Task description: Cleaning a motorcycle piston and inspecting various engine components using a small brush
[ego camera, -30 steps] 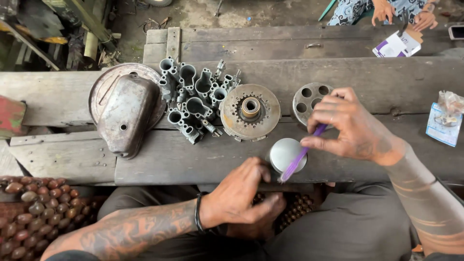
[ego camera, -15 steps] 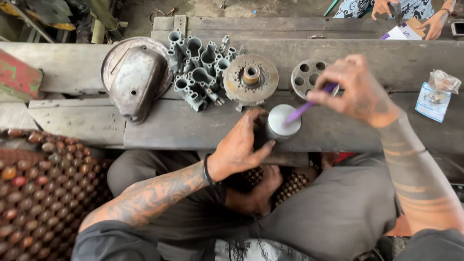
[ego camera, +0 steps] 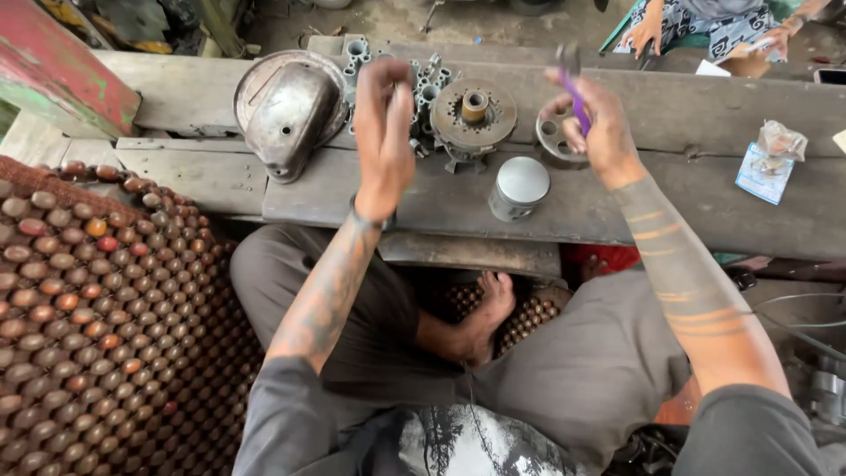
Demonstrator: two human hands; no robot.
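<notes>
**Hands: both raised, upper centre of frame**

Left hand [ego camera: 384,132]: lifted in the upper centre, back of the hand toward the camera, fingers curled loosely upward; whether it grips anything cannot be told. A dark band circles the wrist. The tattooed forearm runs down toward the lower left.

Right hand [ego camera: 597,119]: raised at upper centre-right, fingers closed. The forearm, marked with pale streaks, slopes down to the lower right.

The hands are apart.

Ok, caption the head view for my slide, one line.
Seated at a plank bench, a person raises the empty left hand and a purple-handled tool in the right hand above a piston.
</notes>
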